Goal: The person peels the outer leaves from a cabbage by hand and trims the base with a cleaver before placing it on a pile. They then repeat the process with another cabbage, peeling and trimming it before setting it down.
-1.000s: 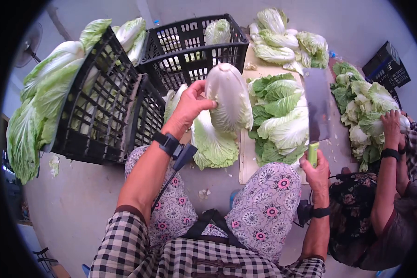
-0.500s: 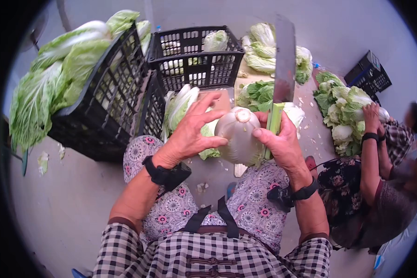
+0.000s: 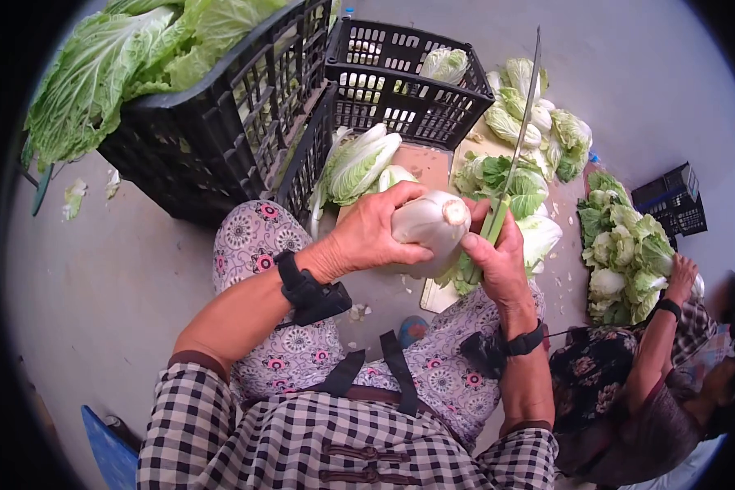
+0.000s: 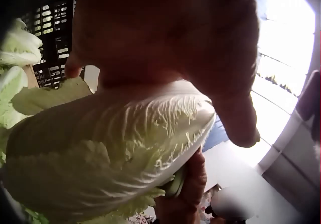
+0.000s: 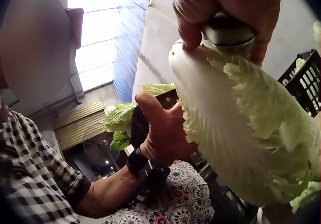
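Left hand (image 3: 371, 233) clamped round cabbage (image 3: 429, 224), held out before the knees (image 3: 257, 241) | right hand (image 3: 505, 255) clamped on knife (image 3: 518, 139), blade pointing away | risk: loose hold could let smooth cabbage twist, blade nicking left hand

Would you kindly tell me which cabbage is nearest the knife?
The cabbage between the left hand and the right hand, which grips the knife; the other cabbages are farther away.

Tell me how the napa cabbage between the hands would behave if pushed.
The napa cabbage would probably roll, given its rounded, elongated body. Its broad white rib looks fairly stiff; the thin, ruffled leaf edges may bend or tear.
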Demonstrator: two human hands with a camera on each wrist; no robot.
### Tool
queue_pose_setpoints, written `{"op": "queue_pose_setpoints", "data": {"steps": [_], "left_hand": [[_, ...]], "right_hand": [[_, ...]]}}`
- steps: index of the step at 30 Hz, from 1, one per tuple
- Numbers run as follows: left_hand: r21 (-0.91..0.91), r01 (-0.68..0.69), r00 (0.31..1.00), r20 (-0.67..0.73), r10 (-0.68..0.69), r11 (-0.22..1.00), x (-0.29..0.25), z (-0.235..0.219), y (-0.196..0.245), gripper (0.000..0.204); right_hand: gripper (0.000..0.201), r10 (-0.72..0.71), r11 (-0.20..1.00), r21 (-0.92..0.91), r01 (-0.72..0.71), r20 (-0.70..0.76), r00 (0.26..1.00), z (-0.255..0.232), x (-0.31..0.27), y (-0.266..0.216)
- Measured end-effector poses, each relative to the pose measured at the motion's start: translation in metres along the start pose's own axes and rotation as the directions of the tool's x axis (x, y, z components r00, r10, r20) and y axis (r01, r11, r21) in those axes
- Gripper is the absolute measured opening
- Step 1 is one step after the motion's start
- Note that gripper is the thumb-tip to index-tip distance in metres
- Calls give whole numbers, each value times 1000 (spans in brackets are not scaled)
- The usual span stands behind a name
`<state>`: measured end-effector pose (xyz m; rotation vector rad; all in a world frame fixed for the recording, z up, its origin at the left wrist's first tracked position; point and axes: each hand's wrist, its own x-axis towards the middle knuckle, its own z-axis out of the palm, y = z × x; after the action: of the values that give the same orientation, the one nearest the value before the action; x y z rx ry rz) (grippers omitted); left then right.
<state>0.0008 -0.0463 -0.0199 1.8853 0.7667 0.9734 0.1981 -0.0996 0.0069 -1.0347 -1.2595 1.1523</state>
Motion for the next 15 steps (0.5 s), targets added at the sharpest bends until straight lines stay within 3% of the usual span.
{"op": "queue_pose_setpoints", "data": {"steps": [6, 7, 10, 11, 15], "left_hand": [[172, -32, 989, -140, 56, 985, 5, -6, 4, 66], [197, -18, 984, -170, 52, 980, 6, -8, 3, 66], [205, 2, 961, -270, 55, 979, 6, -13, -3, 64], [217, 25, 958, -284, 39, 976, 7, -14, -5, 64], [227, 134, 976, -198, -89, 965, 7, -18, -3, 67]], "right_hand": [[33, -129, 866, -494, 76, -73, 989, -31, 0, 7], [34, -208, 872, -462, 162, -51, 977, -32, -3, 8], [38, -143, 948, -298, 110, -93, 985, -32, -2, 0], [43, -109, 972, -227, 67, -179, 978, -27, 3, 0], [54, -280, 857, -503, 109, -278, 919, -34, 1, 8]]}}
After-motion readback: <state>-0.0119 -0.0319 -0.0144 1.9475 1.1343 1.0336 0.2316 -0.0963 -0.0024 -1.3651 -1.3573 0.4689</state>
